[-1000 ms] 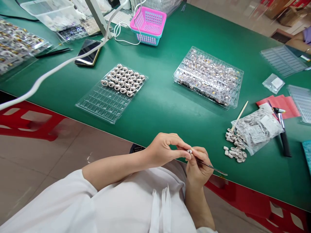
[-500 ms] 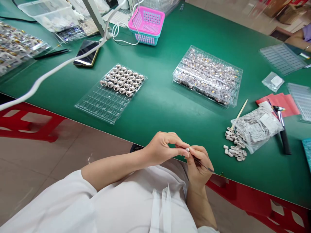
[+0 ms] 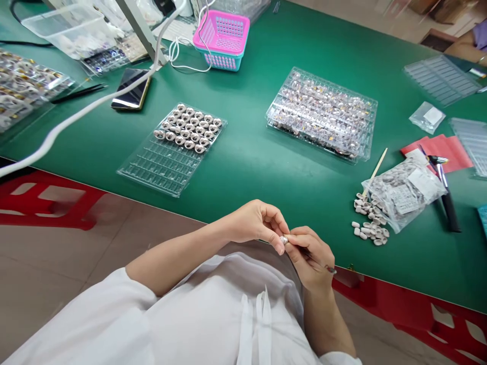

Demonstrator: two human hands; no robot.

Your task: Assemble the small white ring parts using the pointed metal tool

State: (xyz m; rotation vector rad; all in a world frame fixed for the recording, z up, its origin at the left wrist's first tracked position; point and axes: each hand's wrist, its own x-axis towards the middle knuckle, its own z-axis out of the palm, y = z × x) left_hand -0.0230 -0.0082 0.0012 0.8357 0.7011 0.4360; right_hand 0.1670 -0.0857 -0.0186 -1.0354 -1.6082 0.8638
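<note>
I pinch a small, shiny piece [image 3: 283, 240] between the thumb and fingertips of my right hand [image 3: 312, 257], which also holds a thin tool [image 3: 331, 269]. My left hand [image 3: 261, 223] grips the piece from its other side, at the near edge of the bench [image 3: 243, 172]. Loose pale pieces [image 3: 376, 232] lie to my right, beside a plastic bag [image 3: 395, 178].
</note>
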